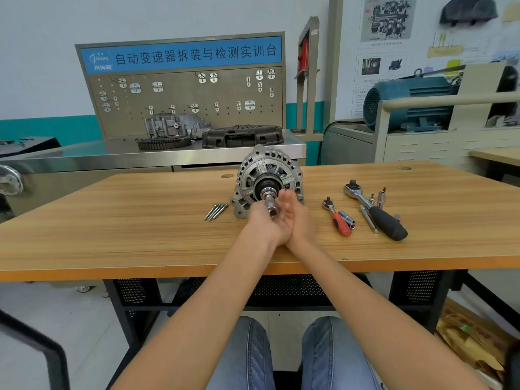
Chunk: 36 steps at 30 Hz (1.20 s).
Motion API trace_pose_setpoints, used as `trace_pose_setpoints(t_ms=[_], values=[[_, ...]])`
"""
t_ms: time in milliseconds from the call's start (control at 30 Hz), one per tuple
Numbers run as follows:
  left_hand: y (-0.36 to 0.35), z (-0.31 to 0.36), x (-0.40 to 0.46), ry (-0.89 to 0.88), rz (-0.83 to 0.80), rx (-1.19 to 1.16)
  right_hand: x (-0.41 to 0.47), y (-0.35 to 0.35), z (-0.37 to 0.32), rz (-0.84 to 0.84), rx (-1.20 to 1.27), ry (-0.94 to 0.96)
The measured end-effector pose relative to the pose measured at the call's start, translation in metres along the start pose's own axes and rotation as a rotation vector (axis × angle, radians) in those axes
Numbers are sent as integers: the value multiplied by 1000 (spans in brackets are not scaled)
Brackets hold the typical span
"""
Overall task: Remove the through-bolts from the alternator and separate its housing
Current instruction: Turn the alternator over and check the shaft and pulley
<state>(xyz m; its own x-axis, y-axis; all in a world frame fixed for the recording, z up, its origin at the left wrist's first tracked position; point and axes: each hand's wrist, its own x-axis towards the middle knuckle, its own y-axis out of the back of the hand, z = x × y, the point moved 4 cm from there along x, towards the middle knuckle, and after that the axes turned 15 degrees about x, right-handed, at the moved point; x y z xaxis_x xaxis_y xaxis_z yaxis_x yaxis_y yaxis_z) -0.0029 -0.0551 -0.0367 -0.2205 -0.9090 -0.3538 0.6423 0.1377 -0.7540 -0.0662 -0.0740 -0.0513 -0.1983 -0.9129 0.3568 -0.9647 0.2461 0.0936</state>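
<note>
Gripping a metal socket-like piece at the shaft end, the left hand (263, 218) has its fingers curled round it, while the right hand (295, 213) lies alongside, fingers straight. Behind them the alternator (267, 175) stands on the counter (140, 220), housing apparently unseparated. Four through-bolts (216, 211) lie beside it, seemingly out already.

The alternator (268, 178) sits on the table (140, 220), in the middle of the frame. The bolts (216, 211) lie just left of it. Two ratchets (339, 218) lie to its right. Both hands (281, 218) meet right below it.
</note>
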Motion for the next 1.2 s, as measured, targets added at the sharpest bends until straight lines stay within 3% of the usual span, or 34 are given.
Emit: trace_pose_setpoints(t_ms=[67,200,500,700,800,900,933,1000,1100,1200], values=[[1,0,-1,13,-12,21,-3,2,-3,36,-2,-4],[-1,1,-2,17,-25,-20,-5,-1,-5,-61,-113,77],[-12,1,-12,-60,-39,-1,-4,-1,-8,-22,-264,99],[-1,-2,-17,-65,1,120,-1,1,-3,1,-187,5],[-7,-10,-30,-128,13,219,9,-18,5,-63,-222,-131],[-14,-12,-43,-257,-78,282,13,-26,9,-68,-290,-215],[-12,-7,-32,-279,-77,261,12,-19,8,-48,-290,-189],[-10,-6,-22,-114,-65,111,10,-10,6,21,-259,-79],[-10,1,-22,-215,-47,111,7,-5,4,24,-284,-56],[-9,-1,-17,-117,-46,93,7,-5,1,21,-275,-10]])
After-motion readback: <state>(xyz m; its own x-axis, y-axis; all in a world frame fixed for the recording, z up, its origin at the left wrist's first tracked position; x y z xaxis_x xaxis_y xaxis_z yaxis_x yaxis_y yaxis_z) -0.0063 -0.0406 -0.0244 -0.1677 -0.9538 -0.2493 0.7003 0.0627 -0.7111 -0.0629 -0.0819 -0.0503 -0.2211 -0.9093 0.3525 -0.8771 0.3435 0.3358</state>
